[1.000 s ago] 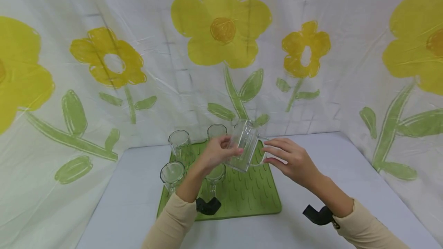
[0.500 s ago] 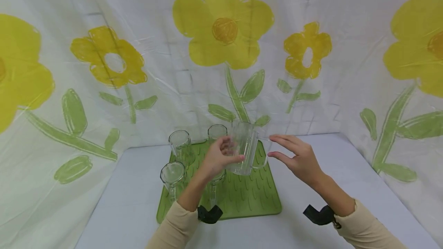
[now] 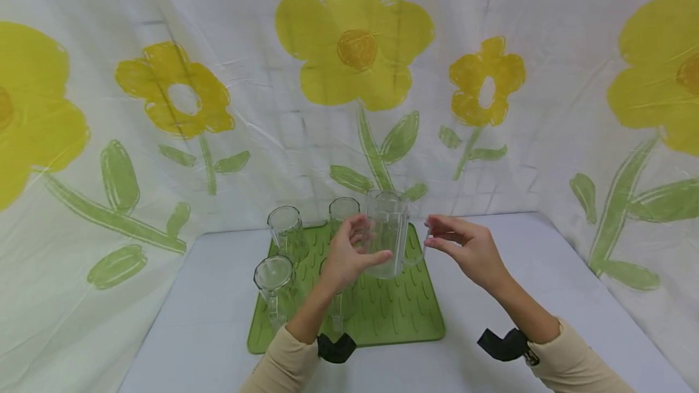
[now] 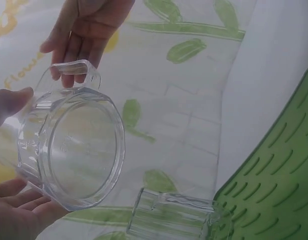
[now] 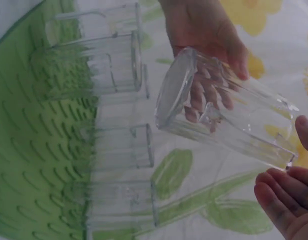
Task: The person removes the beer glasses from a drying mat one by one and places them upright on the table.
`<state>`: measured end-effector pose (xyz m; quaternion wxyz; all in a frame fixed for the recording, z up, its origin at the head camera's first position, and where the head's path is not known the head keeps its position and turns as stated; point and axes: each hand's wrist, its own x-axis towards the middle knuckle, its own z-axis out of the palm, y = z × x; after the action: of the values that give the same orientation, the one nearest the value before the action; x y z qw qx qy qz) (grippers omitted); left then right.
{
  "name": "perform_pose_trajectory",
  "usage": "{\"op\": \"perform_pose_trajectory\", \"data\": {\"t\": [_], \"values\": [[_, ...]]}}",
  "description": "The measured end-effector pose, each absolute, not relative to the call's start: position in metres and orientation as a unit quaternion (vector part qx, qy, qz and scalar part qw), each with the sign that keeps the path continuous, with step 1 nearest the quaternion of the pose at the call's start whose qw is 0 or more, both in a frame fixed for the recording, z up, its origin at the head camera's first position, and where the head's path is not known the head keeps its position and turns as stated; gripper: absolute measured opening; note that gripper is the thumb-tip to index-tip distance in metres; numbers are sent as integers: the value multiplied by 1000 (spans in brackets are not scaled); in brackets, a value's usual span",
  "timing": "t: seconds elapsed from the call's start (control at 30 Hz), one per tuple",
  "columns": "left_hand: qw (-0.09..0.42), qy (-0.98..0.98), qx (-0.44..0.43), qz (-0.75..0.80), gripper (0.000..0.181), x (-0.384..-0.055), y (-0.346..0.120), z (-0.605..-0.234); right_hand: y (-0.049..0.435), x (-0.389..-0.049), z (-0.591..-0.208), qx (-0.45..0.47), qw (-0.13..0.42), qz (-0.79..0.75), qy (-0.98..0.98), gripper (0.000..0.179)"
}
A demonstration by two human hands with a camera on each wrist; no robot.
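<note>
A clear glass mug [image 3: 386, 235] hangs upright above the right part of the green mat, its handle toward the right. My left hand [image 3: 345, 255] grips its body, thumb across the near side and fingers round the other. My right hand [image 3: 469, 250] is at the handle [image 4: 76, 69], thumb and fingertips bent in on it from the right. In the left wrist view the mug's round base [image 4: 84, 150] faces the camera. That view shows the fingertips of my right hand [image 4: 89, 37] through the glass of the handle.
Several glass mugs stand on the left half of the green mat [image 3: 398, 314], among them one at back left [image 3: 286, 232] and one at front left [image 3: 275, 278]. The mat lies on a white table [image 3: 491, 344]. A flowered cloth [image 3: 262, 138] hangs behind.
The held mug has turned from tilted to upright. My right hand drew apart its thumb and fingers, moved slightly right, then brought them closer together at the handle. My left hand shifted slightly right.
</note>
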<state>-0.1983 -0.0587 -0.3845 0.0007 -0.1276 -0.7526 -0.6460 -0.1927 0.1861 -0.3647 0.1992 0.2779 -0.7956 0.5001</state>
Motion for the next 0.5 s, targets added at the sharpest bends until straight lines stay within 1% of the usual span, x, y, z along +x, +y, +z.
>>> {"op": "perform_pose_trajectory", "data": {"t": [0.1,0.3,0.5], "values": [[17,-757,-130,-641,85,-197,-57,-386,186,-192,-364,258,170,521,-795,38],[49,-749,-149,-643,85,-196,-53,-391,186,-193,-365,235,127,558,-786,36],[91,-761,-166,-620,86,-194,-49,-396,189,-194,-366,205,87,577,-786,37]]}}
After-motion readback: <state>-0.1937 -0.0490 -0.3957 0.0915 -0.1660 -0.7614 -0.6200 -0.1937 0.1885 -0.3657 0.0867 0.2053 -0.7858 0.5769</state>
